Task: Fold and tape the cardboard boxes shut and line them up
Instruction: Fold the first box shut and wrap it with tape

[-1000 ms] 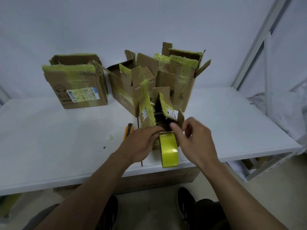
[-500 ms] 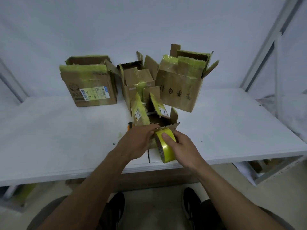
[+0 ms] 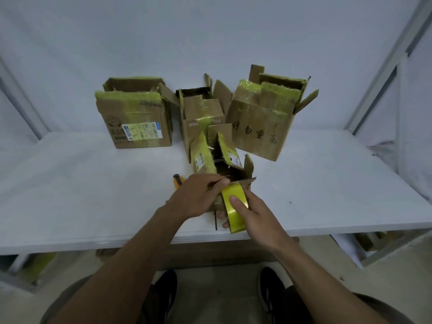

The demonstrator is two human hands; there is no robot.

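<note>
A small open cardboard box (image 3: 233, 167) with yellow-taped flaps stands near the table's front edge. A roll of yellow tape (image 3: 233, 206) is upright against its near side. My right hand (image 3: 252, 213) grips the roll, thumb on its outer face and fingers below. My left hand (image 3: 198, 197) is at the roll's top by the box's near rim, fingers pinched at the tape's end. Behind stand three open boxes: a left box (image 3: 138, 120) with a label, a middle box (image 3: 201, 113), and a right box (image 3: 261, 127) with black handwriting.
An orange-handled utility knife (image 3: 178, 181) lies on the white table (image 3: 93, 183) just left of my left hand. A white wall is behind the boxes, and a metal frame (image 3: 383, 66) rises at the right. My shoes and the floor show below the table edge.
My right hand closed onto the tape roll and tilted it up against the small box. My left hand moved to the roll's top edge. The camera view shifted slightly.
</note>
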